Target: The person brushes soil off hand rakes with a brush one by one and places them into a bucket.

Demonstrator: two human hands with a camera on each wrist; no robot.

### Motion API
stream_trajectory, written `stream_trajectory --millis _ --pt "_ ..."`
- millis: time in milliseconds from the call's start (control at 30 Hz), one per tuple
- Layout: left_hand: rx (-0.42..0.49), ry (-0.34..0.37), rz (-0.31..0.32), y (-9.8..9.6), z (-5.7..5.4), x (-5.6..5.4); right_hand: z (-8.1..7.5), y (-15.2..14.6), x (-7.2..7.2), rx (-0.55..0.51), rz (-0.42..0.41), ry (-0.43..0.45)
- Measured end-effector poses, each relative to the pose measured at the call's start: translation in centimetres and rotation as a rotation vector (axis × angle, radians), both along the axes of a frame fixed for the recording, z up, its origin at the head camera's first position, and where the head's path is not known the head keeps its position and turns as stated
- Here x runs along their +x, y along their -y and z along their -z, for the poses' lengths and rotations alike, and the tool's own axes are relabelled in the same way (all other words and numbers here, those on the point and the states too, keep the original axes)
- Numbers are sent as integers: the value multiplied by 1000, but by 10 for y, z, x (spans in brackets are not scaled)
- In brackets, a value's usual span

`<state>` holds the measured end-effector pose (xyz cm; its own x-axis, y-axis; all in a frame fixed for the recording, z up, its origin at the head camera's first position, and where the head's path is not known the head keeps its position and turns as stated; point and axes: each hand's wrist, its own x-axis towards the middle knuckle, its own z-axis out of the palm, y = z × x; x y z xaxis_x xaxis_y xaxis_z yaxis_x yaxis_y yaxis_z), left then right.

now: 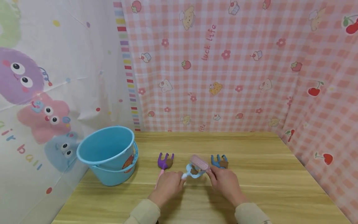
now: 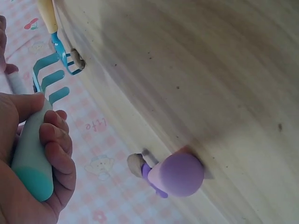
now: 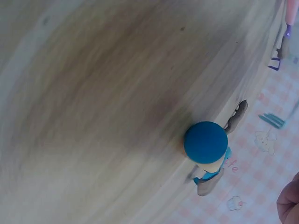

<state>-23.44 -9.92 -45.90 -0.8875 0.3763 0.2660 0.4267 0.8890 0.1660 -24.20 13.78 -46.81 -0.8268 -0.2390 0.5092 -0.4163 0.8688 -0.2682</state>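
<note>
My left hand [image 1: 169, 185] grips the pale handle of a small light-blue hand rake [image 2: 32, 149], fingers curled round it. Its tines [image 2: 51, 79] are held above the table. My right hand [image 1: 225, 183] holds a pink brush [image 1: 199, 162], its textured head over the rake's head. A brown lump [image 1: 194, 170] shows through the rake; in the right wrist view a dark brown piece [image 3: 237, 116] lies on the table. A purple rake [image 1: 162, 163] with a pink handle lies by my left hand, and a blue rake [image 1: 215, 162] by my right. Brown lumps sit at both.
A light-blue bucket [image 1: 112, 155] stands at the left of the wooden table [image 1: 279, 186], its handle folded down at the side. A pink checked cloth [image 1: 207, 68] hangs behind and at the right. A white printed cloth [image 1: 92, 93] hangs at the left.
</note>
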Motion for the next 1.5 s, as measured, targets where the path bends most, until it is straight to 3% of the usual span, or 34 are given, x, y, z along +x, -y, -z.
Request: stream_trajectory --millis 133,533,667,767,900,1000,1233,1400,1500 --pt "3 5 12 0 -1 -2 0 3 1 41 -20 -39" --pt "-34 -73 82 0 -4 3 2 -2 0 25 109 65" --pt "-42 -54 55 -1 -2 4 2 -6 0 8 158 123" --pt "-48 -13 18 -1 -2 2 1 -6 -1 -24 177 111" --pt "-62 22 -8 -2 -2 0 0 2 0 -30 62 18" --pt "-56 11 -8 -2 -4 -1 -1 9 2 1 -12 -5" --pt "-51 -2 -4 -1 -5 -2 0 12 6 21 90 67" --pt "-70 -45 10 -1 0 -2 2 9 5 29 119 69" --pt "-62 -30 -11 0 0 -2 3 6 6 20 145 57"
